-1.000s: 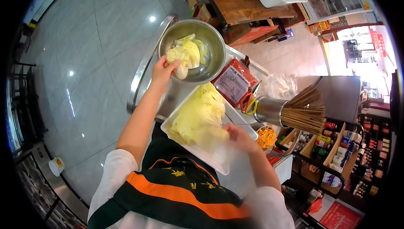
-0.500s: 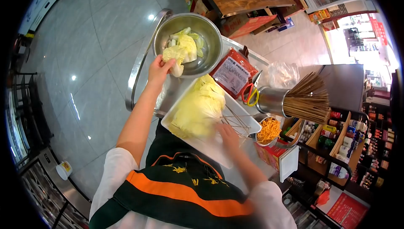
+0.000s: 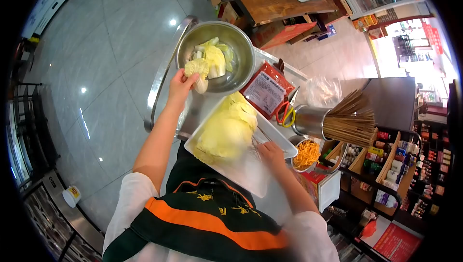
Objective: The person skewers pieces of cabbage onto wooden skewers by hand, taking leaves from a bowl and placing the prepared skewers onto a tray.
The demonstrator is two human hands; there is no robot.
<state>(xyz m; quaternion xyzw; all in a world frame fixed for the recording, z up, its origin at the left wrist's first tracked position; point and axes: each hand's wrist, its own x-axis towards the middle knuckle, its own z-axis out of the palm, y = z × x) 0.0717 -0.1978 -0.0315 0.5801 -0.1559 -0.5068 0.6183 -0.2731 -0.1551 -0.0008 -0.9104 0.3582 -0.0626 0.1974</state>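
Observation:
Near the lower left rim of a steel bowl (image 3: 246, 71), my left hand (image 3: 182, 84) pinches a pale yellow napa cabbage leaf (image 3: 198, 75). Other cabbage pieces (image 3: 217, 60) lie inside the bowl. Below it, a white tray (image 3: 253, 177) bears a heap of cabbage leaves (image 3: 224, 129). My right hand (image 3: 271, 156) is over the tray's right part, its fingers curled on thin bamboo skewers (image 3: 260, 135). How many skewers the fingers grip is hidden.
Right of the tray stand a steel canister (image 3: 310, 120) of many skewers, a cup of shredded orange food (image 3: 306, 154), scissors (image 3: 288, 115) and a red packet (image 3: 266, 91). A plastic bag (image 3: 322, 92) lies beyond. The metal cart (image 3: 156, 88) has a raised rail.
My right hand has moved right, away from the cabbage heap, onto the skewers. My left hand still holds the leaf at the bowl's rim, nearly in the same place.

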